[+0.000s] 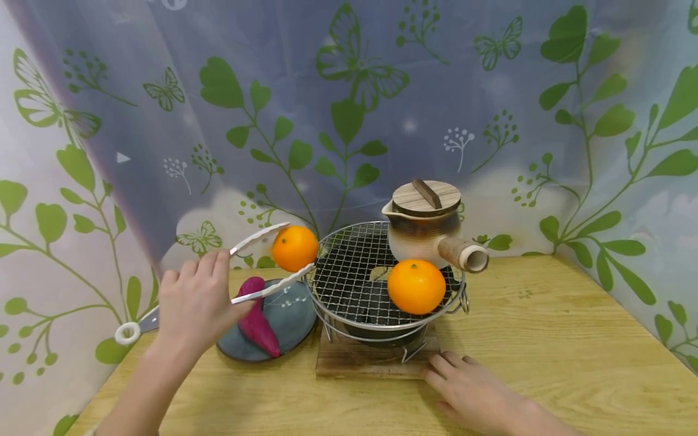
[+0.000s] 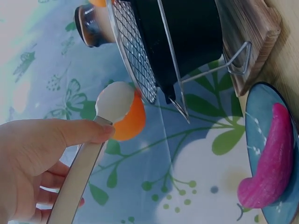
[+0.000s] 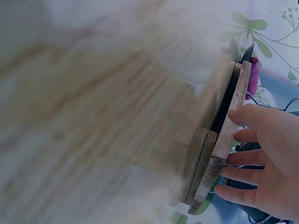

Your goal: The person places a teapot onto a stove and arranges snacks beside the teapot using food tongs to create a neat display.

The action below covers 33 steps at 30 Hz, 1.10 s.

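Note:
My left hand (image 1: pixel 220 284) grips white tongs (image 1: pixel 265 292) near their middle. The tongs pinch an orange (image 1: pixel 294 247) in the air, over the far edge of a grey-blue plate (image 1: pixel 294 321) and just left of the round wire grill (image 1: pixel 354 272). In the left wrist view my thumb (image 2: pixel 79 133) lies along a tong arm (image 2: pixel 77 175), and the tip covers part of the orange (image 2: pixel 133 122). A second orange (image 1: pixel 416 286) sits on the grill. My right hand (image 1: pixel 463 381) lies flat on the table, its fingertips (image 3: pixel 238 114) touching the wooden board (image 3: pixel 229 140) under the stove.
A purple sweet potato (image 1: pixel 257 321) lies on the plate. A clay pot (image 1: pixel 425 227) with a wooden lid and side handle stands on the grill's far right. The wooden board (image 1: pixel 354 360) carries the stove on a light wood table (image 1: pixel 545 339). A leaf-print curtain hangs behind.

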Available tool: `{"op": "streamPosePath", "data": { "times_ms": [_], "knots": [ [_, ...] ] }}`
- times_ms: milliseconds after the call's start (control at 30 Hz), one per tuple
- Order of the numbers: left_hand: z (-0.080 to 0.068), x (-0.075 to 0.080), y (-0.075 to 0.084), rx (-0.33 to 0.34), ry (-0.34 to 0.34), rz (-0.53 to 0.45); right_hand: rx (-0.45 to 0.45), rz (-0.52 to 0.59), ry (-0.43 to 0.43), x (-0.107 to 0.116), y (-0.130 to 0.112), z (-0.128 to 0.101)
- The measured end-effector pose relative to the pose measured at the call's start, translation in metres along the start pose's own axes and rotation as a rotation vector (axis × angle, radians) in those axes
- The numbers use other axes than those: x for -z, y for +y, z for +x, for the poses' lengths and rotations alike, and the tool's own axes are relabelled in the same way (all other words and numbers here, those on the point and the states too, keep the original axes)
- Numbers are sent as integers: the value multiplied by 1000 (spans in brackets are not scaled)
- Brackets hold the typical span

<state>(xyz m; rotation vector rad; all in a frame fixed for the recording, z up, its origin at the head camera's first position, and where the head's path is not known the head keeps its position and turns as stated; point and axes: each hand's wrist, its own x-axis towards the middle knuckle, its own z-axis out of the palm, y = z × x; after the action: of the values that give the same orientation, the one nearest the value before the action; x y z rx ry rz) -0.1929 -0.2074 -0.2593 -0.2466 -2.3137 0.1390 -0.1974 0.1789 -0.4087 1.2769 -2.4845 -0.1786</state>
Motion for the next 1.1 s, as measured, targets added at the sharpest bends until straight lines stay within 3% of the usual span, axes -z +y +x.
{"op": "streamPosePath", "data": {
  "times_ms": [200, 600, 933, 1100],
  "knots": [
    [2, 5, 5, -33, 52, 1, -4, 2, -17, 0, 0, -1],
    [-1, 12, 13, -45, 39, -38, -10, 12, -22, -1, -1, -1],
    [-3, 17, 18, -129, 118, -83, -4, 1, 11, -1, -1, -2],
    [-3, 21, 22, -149, 122, -125, -9, 11, -1, 0, 0, -1]
  ]
}}
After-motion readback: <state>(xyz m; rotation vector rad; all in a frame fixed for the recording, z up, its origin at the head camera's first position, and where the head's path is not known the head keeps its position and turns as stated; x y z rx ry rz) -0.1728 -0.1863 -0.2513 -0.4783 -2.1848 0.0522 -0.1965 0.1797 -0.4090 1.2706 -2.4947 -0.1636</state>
